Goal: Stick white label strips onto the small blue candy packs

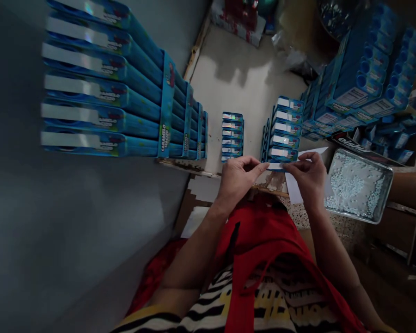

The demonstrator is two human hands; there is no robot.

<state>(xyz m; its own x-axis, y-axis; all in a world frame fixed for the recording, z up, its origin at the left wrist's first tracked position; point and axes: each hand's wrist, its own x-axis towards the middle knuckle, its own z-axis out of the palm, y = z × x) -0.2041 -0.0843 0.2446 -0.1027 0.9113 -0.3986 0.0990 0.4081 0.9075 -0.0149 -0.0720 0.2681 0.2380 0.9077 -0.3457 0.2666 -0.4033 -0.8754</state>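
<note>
White strip (276, 166) on the nearest box of the right row (283, 127), by the edge of the table (225, 69). Our left hand (237, 178) touches its left end, our right hand (310, 178) its right; fingers bent, nearly closed; we cannot tell whether they pinch or press. Left row (232, 134) beside us; metal tray (360, 185) of white pellets, right.

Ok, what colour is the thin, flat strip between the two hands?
The strip is white, seen in the head view.
</note>
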